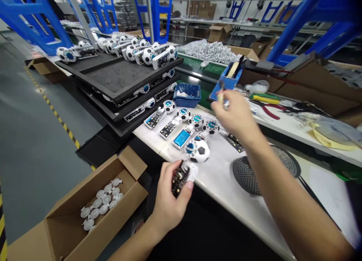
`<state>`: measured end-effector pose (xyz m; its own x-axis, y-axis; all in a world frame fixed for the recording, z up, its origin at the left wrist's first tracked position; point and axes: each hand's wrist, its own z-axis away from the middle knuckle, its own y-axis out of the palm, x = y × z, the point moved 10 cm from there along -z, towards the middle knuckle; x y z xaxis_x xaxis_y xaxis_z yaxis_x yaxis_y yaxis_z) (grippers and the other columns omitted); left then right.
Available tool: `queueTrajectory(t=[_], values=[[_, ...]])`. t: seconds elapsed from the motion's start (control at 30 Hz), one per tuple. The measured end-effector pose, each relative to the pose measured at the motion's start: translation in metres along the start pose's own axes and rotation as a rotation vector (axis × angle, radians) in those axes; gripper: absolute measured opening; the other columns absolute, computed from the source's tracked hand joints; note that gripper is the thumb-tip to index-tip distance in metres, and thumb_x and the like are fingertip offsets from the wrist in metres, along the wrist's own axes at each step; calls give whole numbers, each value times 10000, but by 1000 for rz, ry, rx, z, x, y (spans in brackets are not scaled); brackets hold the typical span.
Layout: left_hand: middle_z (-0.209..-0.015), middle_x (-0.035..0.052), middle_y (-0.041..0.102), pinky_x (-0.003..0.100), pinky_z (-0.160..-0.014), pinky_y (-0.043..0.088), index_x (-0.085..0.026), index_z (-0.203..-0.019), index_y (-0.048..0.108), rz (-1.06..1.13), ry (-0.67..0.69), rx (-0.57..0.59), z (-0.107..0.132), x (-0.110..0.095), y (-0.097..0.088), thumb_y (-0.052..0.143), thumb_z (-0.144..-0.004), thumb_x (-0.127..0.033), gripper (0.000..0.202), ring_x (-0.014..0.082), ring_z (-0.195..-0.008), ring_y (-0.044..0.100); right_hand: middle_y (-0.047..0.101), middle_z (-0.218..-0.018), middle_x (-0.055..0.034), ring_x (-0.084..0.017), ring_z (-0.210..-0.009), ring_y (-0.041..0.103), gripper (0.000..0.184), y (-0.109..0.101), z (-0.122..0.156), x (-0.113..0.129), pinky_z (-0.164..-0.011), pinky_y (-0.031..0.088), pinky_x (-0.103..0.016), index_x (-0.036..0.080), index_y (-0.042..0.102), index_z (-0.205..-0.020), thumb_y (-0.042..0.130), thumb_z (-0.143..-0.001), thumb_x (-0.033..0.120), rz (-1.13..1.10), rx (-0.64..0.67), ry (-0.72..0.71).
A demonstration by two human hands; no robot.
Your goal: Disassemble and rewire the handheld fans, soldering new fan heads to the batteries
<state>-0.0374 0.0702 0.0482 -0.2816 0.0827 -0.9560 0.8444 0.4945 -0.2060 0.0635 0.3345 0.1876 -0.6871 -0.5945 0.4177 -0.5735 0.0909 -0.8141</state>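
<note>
My left hand (172,200) grips a black circuit board (180,179) with a white plastic piece at its end, over the table's front edge. My right hand (233,110) is raised above the table near a tilted blue bin (227,78). Its fingers are pinched on a small yellowish thing with a dark tip (221,93), too blurred to name. Between the hands, a white football-patterned shell (199,151) is joined to a blue-and-white disc. Beyond it lie several circuit boards in white casings (170,127), a blue battery-like block (183,136) and several round football-patterned parts (196,121).
Black trays (113,74) of football-patterned assemblies are stacked at left. An open cardboard box (93,195) below holds white round parts. A perforated dark speaker-like pan (247,176) lies at right. Red-handled pliers (270,112) rest on the shelf; a small blue basket (187,96) stands behind.
</note>
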Motion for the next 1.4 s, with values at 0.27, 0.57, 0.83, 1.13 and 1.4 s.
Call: queueTrajectory(t=[0.27,0.57,0.83,1.13,1.4], values=[[-1441,174,544,556,-1216,504,-239,-1508,525,-295,161,278,-29,-20,88,652,-1014,-264,511,364,-1411,551,705,-1360,-27,-313,-1184,665,308,-105,108,-30,-1008,487,-494,332,673,-1296,510,-1068,459,-212,-103,105],[-1364,121,637,504,-1147,536,-303,-1656,469,-424,171,541,-60,-28,101,635,-1049,-306,629,311,-1289,645,547,-1560,-12,-305,-1503,464,375,-20,221,-43,-1244,394,-425,372,598,-1430,534,-1121,574,-894,231,385],[-1345,79,743,400,-922,660,-297,-1404,697,-415,94,659,-75,-26,98,644,-1046,-308,362,238,-1027,751,627,-1037,-29,-235,-1018,585,360,42,271,-18,-969,496,-390,248,606,-1096,547,-1111,602,-1362,496,549],[-1349,104,691,347,-884,691,-300,-1263,775,-319,-13,714,-72,-25,95,676,-1055,-381,244,284,-1269,704,671,-1154,-54,-248,-1097,625,443,53,282,-16,-926,578,-400,242,547,-1094,493,-1121,682,-1488,603,629],[-1421,100,638,343,-942,682,-286,-1298,782,-346,11,682,-70,-30,98,687,-1056,-380,277,263,-1297,680,634,-1233,-68,-251,-1237,649,436,53,278,-18,-920,640,-363,240,614,-1206,529,-1115,658,-1602,612,667]])
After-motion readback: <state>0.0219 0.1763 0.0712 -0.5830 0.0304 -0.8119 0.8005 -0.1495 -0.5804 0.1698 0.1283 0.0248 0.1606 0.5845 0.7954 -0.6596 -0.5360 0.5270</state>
